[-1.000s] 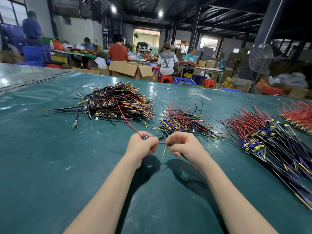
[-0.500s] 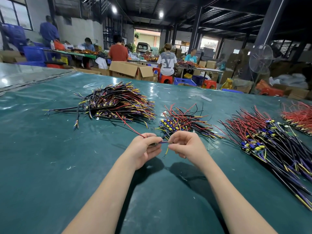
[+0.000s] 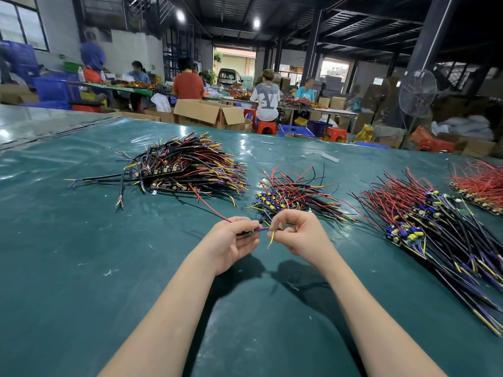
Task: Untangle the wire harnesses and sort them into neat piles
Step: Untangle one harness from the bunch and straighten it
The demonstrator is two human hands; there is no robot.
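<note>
Head view, held harness: you hold one small wire harness just above the table, a little below the middle of the frame, strung between your two hands.
Left hand: your left hand has its fingers curled round the dark body of the harness. A red wire runs from that grip up and to the left.
Right hand: your right hand pinches the harness's thin wires between thumb and forefinger, the other fingers curled in. A yellow wire end hangs down from the pinch.
Gap: your hands are close but apart, and a purple wire bridges them.
Middle pile: red, black and yellow leads with blue and yellow parts, just above your hands in the frame.
Left pile: the largest heap, dark leads tipped yellow, red and purple, upper left of centre. A few long strands trail toward the left edge.
Right pile: red leads fanned to the upper left, with dark purple and yellow ones running to the lower right edge.
Far-right pile: mostly red, cut off by the right edge.
Table: a glossy green cover lies under everything, flecked with small scraps.
Background: people work at tables across the top of the frame. An open cardboard box stands top centre, with a standing fan at upper right.
</note>
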